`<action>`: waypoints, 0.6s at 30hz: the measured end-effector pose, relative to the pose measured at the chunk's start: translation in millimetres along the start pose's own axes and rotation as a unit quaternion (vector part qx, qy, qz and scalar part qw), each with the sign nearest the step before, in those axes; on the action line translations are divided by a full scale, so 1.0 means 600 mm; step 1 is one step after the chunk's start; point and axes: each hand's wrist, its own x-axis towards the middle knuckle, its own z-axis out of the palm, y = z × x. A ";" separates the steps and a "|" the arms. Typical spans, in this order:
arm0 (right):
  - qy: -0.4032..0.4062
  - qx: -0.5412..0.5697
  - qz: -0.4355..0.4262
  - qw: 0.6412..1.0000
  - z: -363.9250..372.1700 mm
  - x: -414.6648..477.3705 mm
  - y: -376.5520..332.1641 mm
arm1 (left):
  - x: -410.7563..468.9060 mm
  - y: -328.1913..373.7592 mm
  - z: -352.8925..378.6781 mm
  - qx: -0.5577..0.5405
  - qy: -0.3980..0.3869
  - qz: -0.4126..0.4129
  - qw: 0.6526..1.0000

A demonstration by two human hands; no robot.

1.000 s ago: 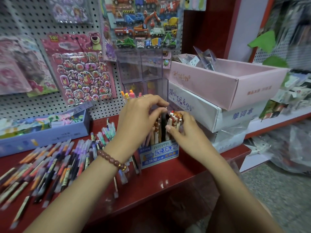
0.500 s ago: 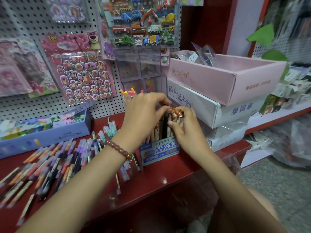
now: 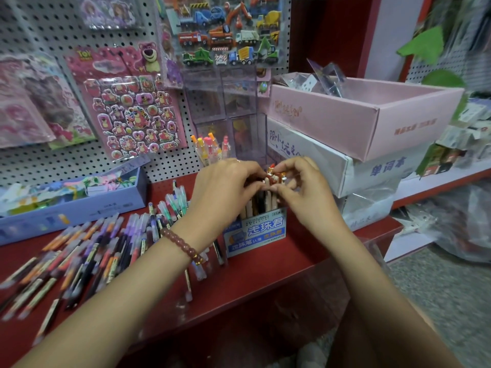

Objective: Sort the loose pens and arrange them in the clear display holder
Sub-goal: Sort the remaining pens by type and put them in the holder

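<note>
The left hand [image 3: 225,192] and right hand [image 3: 308,200] pinch, with curled fingers [image 3: 248,173], the figure-topped pens [image 3: 275,179] standing in a blue-labelled box [image 3: 256,232]; loose pens [image 3: 87,248] lie spread on the red shelf [image 3: 265,266] beside it.

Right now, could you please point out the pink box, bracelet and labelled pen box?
pink box [image 3: 326,123], head view, front wall
bracelet [image 3: 183,245], head view, middle beads
labelled pen box [image 3: 255,231], head view, front label

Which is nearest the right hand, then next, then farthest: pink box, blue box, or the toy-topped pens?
1. Toy-topped pens: pinched by the right hand.
2. Pink box: behind it, to the right.
3. Blue box: far left on the shelf.
</note>
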 end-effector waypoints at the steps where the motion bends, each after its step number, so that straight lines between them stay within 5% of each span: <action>1: 0.001 -0.008 -0.004 1.000 0.000 -0.001 0.001 | -0.003 -0.001 -0.001 0.004 0.018 0.009 1.000; 5: 0.008 -0.032 0.003 0.999 -0.001 -0.003 0.006 | -0.010 -0.004 0.002 0.003 0.069 0.014 0.998; 18: 0.011 -0.099 0.031 0.995 -0.002 -0.014 0.008 | -0.016 -0.004 -0.007 0.146 0.018 0.042 0.988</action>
